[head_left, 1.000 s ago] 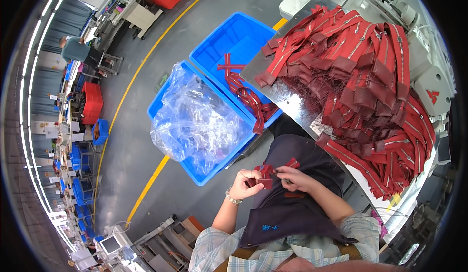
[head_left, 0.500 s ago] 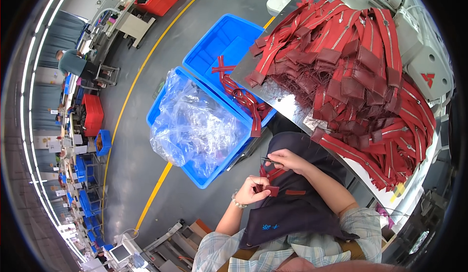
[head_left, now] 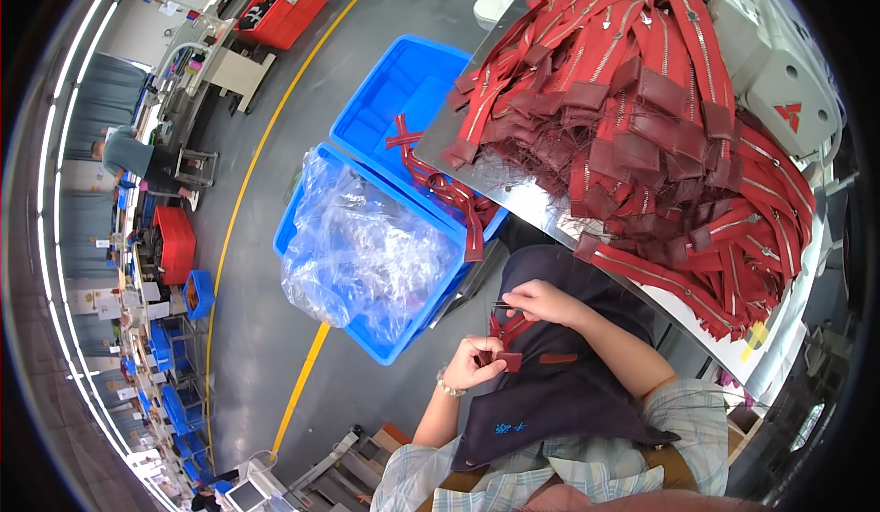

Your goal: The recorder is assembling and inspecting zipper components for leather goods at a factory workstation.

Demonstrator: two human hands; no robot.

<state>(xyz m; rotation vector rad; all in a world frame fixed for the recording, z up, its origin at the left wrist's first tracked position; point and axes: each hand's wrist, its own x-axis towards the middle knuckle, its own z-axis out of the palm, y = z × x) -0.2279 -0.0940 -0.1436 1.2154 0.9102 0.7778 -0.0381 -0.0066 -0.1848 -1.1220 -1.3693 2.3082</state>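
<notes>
Above my lap, my left hand (head_left: 469, 365) is closed on the dark red tab (head_left: 508, 362) at the end of a red zipper (head_left: 515, 328). The zipper's tape trails across the dark apron (head_left: 568, 402) between my hands. Just beyond it, my right hand (head_left: 544, 302) pinches a slim dark tool (head_left: 500, 306) that looks like thread snips; its tip points left, apart from the tab. A big heap of red zippers (head_left: 632, 63) with dark red end tabs and loose threads covers the table at my right.
A blue crate (head_left: 390, 358) holding clear plastic bags (head_left: 357, 246) stands ahead-left. Behind it, another blue crate (head_left: 371, 77) has several red zippers (head_left: 440, 182) hanging over its edge. The metal table corner (head_left: 513, 205) juts out near my right hand. A person (head_left: 128, 154) works far left.
The view has shifted slightly, so crates and table sit a little differently. Both hands keep their holds and have barely moved; the tool's tip is still left of my right hand.
</notes>
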